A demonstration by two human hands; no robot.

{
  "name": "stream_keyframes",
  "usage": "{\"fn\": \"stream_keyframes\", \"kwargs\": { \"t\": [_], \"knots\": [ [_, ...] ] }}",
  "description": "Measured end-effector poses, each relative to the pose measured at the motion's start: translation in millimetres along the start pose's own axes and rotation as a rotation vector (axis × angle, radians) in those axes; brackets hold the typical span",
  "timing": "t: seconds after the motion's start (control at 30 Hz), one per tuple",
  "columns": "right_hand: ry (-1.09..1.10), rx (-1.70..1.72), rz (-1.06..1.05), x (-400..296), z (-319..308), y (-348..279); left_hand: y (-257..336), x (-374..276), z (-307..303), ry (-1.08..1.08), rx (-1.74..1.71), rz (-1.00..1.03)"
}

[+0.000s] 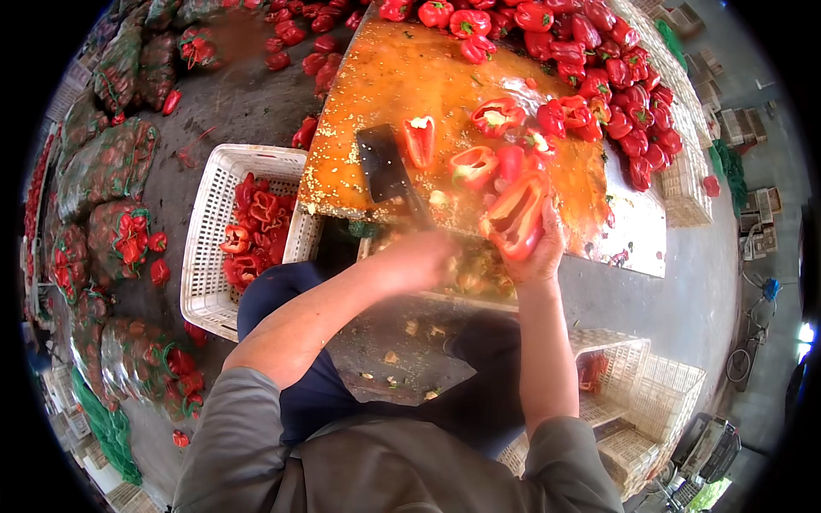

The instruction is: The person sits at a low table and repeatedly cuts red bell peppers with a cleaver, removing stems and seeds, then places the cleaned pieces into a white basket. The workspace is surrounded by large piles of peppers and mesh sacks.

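Observation:
My left hand (426, 260), blurred, is closed around the handle of a cleaver (383, 163) with a wide dark blade over the board's left part. In my right hand (542, 247) is a halved red bell pepper (516, 218), its hollow cut side facing up. A wet orange board (385, 70), strewn with pale seeds, lies before me. Cut pepper pieces rest on it: one upright half (420, 141) beside the blade, another (474, 167) near my right hand, and an opened one (497, 117) farther back. Whole red peppers (577, 58) are heaped at the back right.
A white plastic crate (218, 154) with cut peppers stands left of my knee. Below the board's near edge is a container (474, 298) of pepper scraps. Filled mesh sacks (109, 167) line the floor at far left; white crates (667, 397) stand at lower right.

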State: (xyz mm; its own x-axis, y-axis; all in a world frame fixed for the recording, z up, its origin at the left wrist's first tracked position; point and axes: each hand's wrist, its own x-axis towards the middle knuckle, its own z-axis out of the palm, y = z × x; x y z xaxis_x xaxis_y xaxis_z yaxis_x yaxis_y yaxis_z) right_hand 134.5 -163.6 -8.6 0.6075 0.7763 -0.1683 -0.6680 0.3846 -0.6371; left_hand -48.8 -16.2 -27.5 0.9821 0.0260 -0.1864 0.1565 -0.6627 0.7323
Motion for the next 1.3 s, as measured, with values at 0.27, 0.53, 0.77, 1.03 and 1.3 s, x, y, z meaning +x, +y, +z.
{"fn": "stream_keyframes", "kwargs": {
  "t": [0.27,0.53,0.77,1.03,1.3],
  "knots": [
    [-0.025,-0.010,0.026,-4.9,0.6,0.7,-0.8,4.8,9.6,0.213,-0.065,0.071],
    [0.166,-0.059,0.078,-8.4,-14.4,5.3,32.5,6.7,-7.7,0.585,-0.268,0.124],
    [0.153,-0.079,0.151,-9.9,1.9,21.9,15.1,10.3,7.4,0.690,-0.038,0.278],
    [0.183,-0.118,0.131,-8.5,4.3,29.0,14.6,5.8,6.5,0.658,0.040,0.314],
    [0.195,-0.149,0.122,-10.4,17.6,37.6,9.1,2.4,11.2,0.642,0.071,0.272]
  ]
}}
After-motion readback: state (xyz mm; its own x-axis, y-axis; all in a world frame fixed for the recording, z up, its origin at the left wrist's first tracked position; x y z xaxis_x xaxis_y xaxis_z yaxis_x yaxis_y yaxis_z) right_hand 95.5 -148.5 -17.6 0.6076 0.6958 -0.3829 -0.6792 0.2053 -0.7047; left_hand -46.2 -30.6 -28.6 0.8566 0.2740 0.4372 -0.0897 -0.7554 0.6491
